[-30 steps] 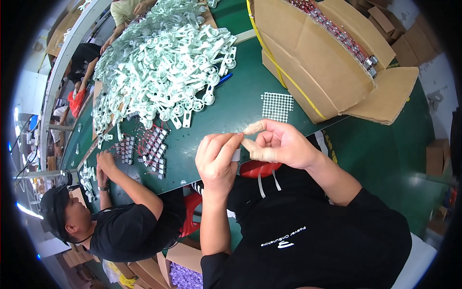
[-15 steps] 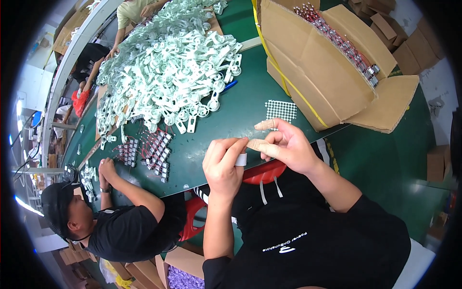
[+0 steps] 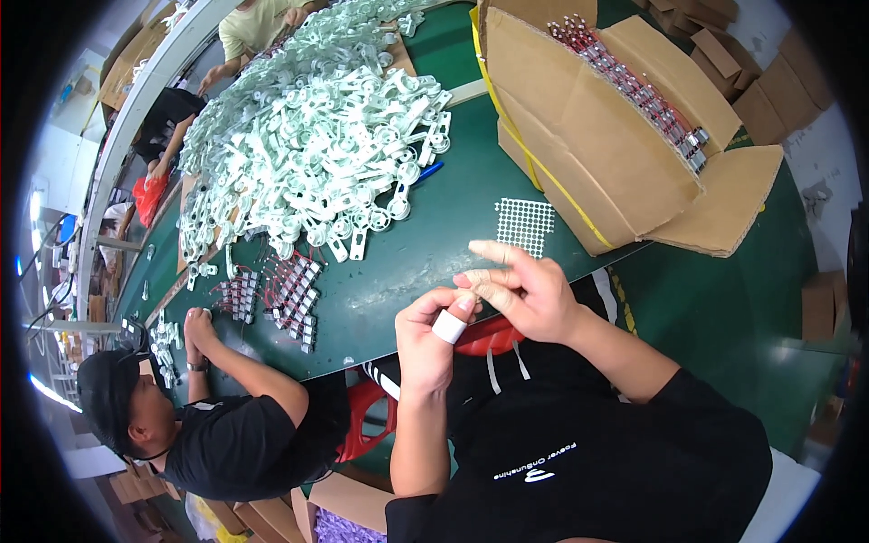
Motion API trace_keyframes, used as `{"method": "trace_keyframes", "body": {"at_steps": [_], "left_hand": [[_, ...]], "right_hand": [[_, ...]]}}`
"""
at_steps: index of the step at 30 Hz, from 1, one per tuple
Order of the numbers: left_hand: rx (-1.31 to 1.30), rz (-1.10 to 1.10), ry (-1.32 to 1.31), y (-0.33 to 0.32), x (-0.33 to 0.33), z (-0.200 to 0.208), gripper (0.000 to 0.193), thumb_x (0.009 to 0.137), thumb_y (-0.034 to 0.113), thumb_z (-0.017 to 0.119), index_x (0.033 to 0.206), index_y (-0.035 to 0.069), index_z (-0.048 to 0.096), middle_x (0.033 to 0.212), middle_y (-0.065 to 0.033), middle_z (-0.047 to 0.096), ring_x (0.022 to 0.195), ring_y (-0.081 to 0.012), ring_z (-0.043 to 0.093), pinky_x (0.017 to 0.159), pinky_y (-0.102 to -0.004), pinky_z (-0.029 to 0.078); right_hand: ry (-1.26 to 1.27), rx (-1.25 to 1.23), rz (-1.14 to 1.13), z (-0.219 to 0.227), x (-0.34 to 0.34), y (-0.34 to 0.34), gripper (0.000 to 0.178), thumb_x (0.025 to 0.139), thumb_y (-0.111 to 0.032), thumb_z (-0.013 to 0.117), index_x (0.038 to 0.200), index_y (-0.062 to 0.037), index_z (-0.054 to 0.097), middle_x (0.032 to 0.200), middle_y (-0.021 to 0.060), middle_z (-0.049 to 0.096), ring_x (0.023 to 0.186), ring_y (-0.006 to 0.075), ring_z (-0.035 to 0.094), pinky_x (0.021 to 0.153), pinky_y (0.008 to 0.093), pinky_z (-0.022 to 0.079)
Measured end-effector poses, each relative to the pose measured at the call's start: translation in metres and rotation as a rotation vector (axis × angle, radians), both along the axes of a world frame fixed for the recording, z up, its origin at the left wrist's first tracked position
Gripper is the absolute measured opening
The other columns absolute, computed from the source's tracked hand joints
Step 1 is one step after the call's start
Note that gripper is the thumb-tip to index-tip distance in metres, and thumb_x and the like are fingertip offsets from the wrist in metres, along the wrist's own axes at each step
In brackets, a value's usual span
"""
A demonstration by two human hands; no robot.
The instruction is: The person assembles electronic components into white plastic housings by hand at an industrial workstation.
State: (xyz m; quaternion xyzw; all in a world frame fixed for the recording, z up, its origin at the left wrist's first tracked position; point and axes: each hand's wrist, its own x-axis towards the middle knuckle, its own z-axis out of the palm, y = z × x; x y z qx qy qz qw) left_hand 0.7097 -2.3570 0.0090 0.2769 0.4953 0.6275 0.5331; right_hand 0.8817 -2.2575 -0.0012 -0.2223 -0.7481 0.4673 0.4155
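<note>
My left hand is closed, its fingertips meeting the tip of my right thumb; anything small between them is too hidden to make out. A white band sits around my left thumb. My right hand has tan wraps on its thumb and index finger. Its index finger is stretched out, apart from the thumb, and the other fingers bend. Both hands are above the near edge of the green table. Just beyond my right hand lies a white perforated grid sheet.
Pale green plastic parts are heaped on the table, a blue pen beside them. Small motors with red wires lie to the left. An open cardboard box holds more. A co-worker sits at my left; others work across the table.
My left hand has turned, so the white band now shows on its thumb. My right hand has shifted slightly left and down. Their fingertips stay together.
</note>
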Motion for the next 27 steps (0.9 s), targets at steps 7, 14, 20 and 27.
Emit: {"method": "trace_keyframes", "body": {"at_steps": [7, 14, 20, 27], "left_hand": [[-0.191, -0.135, -0.115, 0.001, -0.021, 0.024, 0.012, 0.106, 0.011, 0.076, 0.099, 0.002, 0.073, 0.086, -0.0036, 0.072, 0.07, -0.0086, 0.059, 0.066, -0.0235, 0.046], [-0.16, -0.081, 0.08, -0.003, -0.028, 0.026, 0.012, 0.106, 0.012, 0.078, 0.1, 0.002, 0.076, 0.09, -0.0003, 0.075, 0.076, -0.0054, 0.062, 0.069, -0.022, 0.047], [-0.166, -0.14, 0.093, -0.01, -0.014, 0.031, 0.008, 0.104, 0.006, 0.08, 0.107, -0.001, 0.078, 0.093, -0.0012, 0.076, 0.085, -0.0066, 0.067, 0.08, -0.023, 0.054], [-0.064, -0.174, 0.19, -0.021, -0.005, 0.034, 0.01, 0.102, -0.001, 0.079, 0.112, -0.005, 0.077, 0.103, -0.0028, 0.076, 0.091, -0.0069, 0.068, 0.083, -0.0232, 0.054]], "right_hand": [[-0.348, 0.425, 0.052, 0.011, 0.013, 0.001, 0.048, 0.103, -0.005, 0.075, 0.147, 0.0062, 0.059, 0.11, 0.0171, 0.084, 0.089, 0.0311, 0.084, 0.078, 0.039, 0.067], [-0.025, -0.327, 0.001, 0.001, 0.031, -0.002, 0.062, 0.102, -0.002, 0.077, 0.156, 0.0013, 0.047, 0.124, 0.0159, 0.082, 0.101, 0.0206, 0.082, 0.094, 0.0343, 0.064], [0.081, -0.08, 0.049, 0.02, 0.028, -0.004, 0.081, 0.095, 0.0, 0.086, 0.163, -0.001, 0.041, 0.133, 0.016, 0.076, 0.111, 0.0202, 0.076, 0.094, 0.0329, 0.059], [0.171, -0.555, 0.072, 0.026, 0.008, 0.001, 0.063, 0.098, 0.005, 0.079, 0.154, 0.0021, 0.05, 0.109, 0.0104, 0.078, 0.096, 0.0141, 0.074, 0.088, 0.0296, 0.06]]}}
